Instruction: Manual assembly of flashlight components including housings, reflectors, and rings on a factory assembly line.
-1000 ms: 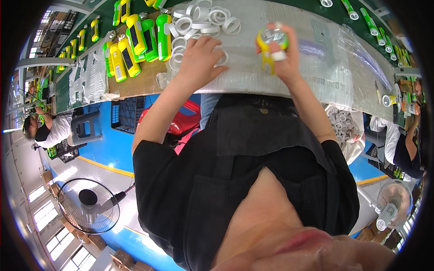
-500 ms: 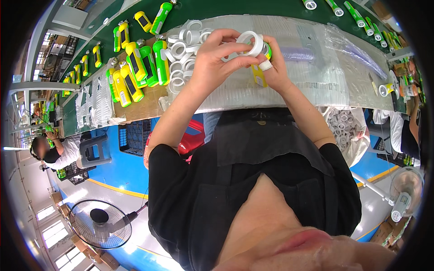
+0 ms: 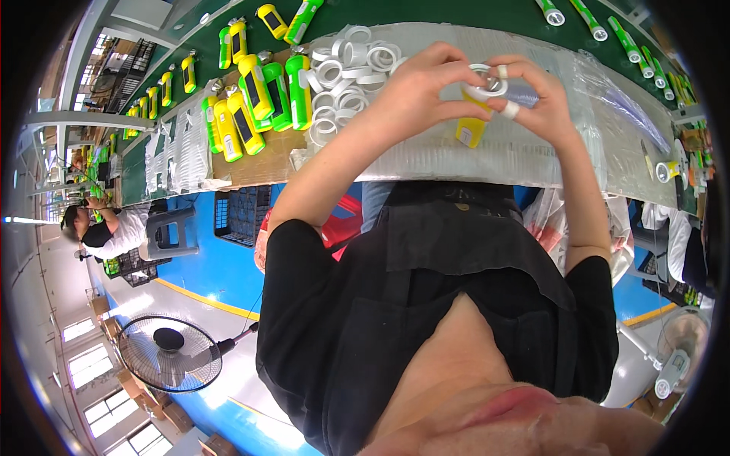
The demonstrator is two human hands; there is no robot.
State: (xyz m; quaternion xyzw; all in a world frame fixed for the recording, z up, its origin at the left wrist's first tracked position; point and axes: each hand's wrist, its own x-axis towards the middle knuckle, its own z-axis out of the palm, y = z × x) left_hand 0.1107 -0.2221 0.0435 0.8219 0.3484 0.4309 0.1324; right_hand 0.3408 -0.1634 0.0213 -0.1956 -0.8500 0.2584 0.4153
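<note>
A yellow flashlight (image 3: 471, 131) stands on the table in front of me, its head uppermost. At its head is a white plastic ring (image 3: 496, 87), pinched from both sides. My left hand (image 3: 430, 87) grips the ring's left edge between thumb and fingers. On the opposite edge, my right hand (image 3: 541, 102) holds it the same way, with white bands round two of its fingers. Whether the ring is seated on the head or just resting over it, I cannot tell. A pile of loose white rings (image 3: 346, 83) lies just left of my left hand.
Several green and yellow flashlights (image 3: 255, 91) stand and lie left of the rings. Clear plastic film (image 3: 593, 140) covers the worktop, with a purplish clear sleeve (image 3: 635, 114) at right. A black fan (image 3: 169, 340) stands behind at left. A seated person (image 3: 106, 228) works far left.
My hands have brought the white ring down to the flashlight's head, and my right hand now grips the ring too. The view has shifted, so the table's things appear farther right.
</note>
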